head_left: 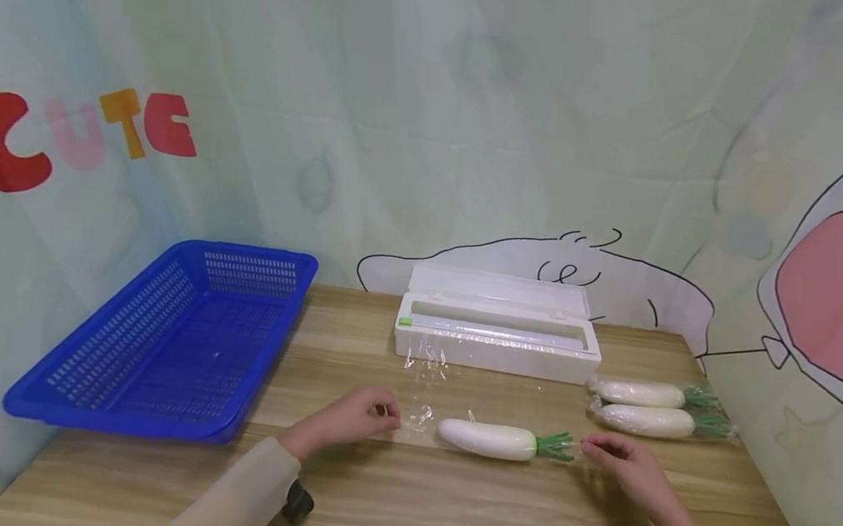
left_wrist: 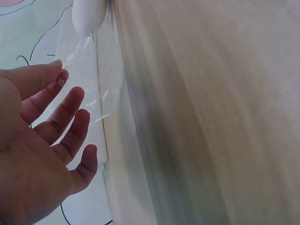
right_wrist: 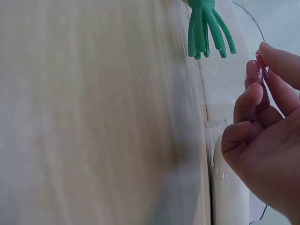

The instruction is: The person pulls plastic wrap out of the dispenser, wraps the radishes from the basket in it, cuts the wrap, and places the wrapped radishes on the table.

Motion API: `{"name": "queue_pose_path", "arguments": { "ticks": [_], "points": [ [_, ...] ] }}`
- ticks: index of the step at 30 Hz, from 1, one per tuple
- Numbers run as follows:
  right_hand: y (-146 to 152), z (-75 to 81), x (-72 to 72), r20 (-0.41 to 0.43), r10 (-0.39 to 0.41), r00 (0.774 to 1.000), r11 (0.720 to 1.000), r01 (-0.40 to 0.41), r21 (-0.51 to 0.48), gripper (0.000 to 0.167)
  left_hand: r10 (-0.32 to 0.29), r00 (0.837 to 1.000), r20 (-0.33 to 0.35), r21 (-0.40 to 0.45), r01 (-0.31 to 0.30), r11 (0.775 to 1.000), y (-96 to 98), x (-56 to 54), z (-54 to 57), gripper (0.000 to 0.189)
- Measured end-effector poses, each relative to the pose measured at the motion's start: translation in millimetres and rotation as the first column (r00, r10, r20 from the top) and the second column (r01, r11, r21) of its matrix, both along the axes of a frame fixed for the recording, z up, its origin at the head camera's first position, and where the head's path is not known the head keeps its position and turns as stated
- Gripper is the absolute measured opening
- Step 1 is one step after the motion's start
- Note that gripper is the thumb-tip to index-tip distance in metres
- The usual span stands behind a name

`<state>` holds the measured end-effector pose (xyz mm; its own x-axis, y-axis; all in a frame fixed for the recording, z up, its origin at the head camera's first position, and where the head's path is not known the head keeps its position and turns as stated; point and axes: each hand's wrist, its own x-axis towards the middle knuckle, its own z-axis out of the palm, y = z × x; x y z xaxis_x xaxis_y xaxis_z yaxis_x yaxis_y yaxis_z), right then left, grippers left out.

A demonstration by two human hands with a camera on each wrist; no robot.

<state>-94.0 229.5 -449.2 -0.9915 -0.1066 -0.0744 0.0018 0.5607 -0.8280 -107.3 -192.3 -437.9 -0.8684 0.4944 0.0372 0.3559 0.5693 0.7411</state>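
Observation:
A white radish point(head_left: 487, 440) with short green stalks point(head_left: 554, 445) lies on the wooden table, clear cling film point(head_left: 419, 418) around it. To its left, my left hand point(head_left: 351, 416) pinches the film's edge between thumb and index finger. In the left wrist view the other fingers of that hand point(left_wrist: 56, 136) are spread and loosely bent near the radish's white tip point(left_wrist: 90, 18). Just beyond the stalks, my right hand point(head_left: 628, 466) pinches film with thumb and fingertips. The right wrist view has those fingers beside the green stalk ends point(right_wrist: 205, 35).
A white cling film dispenser point(head_left: 496, 355) stands behind the radish, lid raised, roll inside. Two film-wrapped radishes point(head_left: 644, 420) lie at the right. A blue plastic basket point(head_left: 250, 365) sits at the left. A printed curtain point(head_left: 403, 128) hangs behind the table.

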Motion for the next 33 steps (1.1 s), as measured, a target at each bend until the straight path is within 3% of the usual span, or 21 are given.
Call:
{"name": "queue_pose_path", "arguments": {
  "ticks": [12,18,26,33],
  "points": [
    [-0.3,-8.9,-14.4,-0.018,0.027,0.999,0.999,-0.027,0.018,0.026,0.058,0.997,0.060,-0.018,-0.057,0.998,1.0,-18.9,-12.1,0.006],
    [1.4,-11.1,-18.3,-0.021,0.088,0.996,0.995,-0.087,0.040,0.024,0.059,0.996,0.070,-0.040,-0.057,0.998,5.2,-24.1,-19.8,0.005],
    [-0.8,-11.9,-20.1,-0.024,0.149,0.988,0.988,-0.148,0.035,0.024,0.020,1.000,0.005,-0.118,-0.019,0.993,10.7,-24.8,-22.5,0.009],
    [-1.9,-12.1,-18.8,-0.004,0.137,0.991,0.990,-0.137,0.025,0.027,0.055,0.998,-0.003,-0.124,-0.055,0.991,15.3,-21.9,-23.6,0.006]
  ]
}}
